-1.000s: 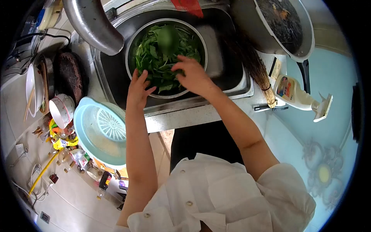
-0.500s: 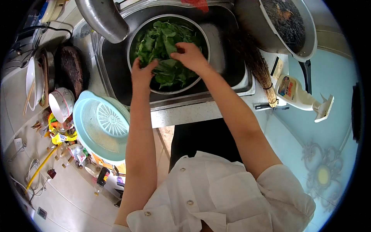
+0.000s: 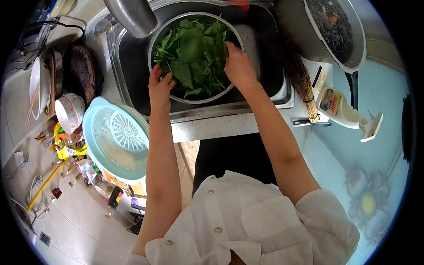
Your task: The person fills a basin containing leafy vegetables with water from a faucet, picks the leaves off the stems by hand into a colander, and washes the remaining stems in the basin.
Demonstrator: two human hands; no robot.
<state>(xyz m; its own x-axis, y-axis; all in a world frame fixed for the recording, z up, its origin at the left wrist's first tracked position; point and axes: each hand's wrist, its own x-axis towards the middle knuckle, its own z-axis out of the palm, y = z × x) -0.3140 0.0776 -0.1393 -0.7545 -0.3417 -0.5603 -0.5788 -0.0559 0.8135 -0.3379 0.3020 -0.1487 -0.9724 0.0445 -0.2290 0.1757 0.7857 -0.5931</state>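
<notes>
A round metal basin sits in the sink, heaped with wet-looking green leaves. My left hand is at the basin's lower left rim, fingers spread and touching the edge of the leaves. Over the right rim, my right hand reaches in against the leaves. Its fingers look loosely extended, though some of them are hidden. Neither hand has visibly lifted any leaves out.
The metal faucet hangs at the basin's upper left. A pale blue colander stands left of my forearm. On the right are a straw brush, a large pot and a spray bottle. Bowls stand far left.
My right hand has moved from the middle of the leaves to the right rim. My left hand has shifted slightly down. The leaves are now spread more widely across the basin.
</notes>
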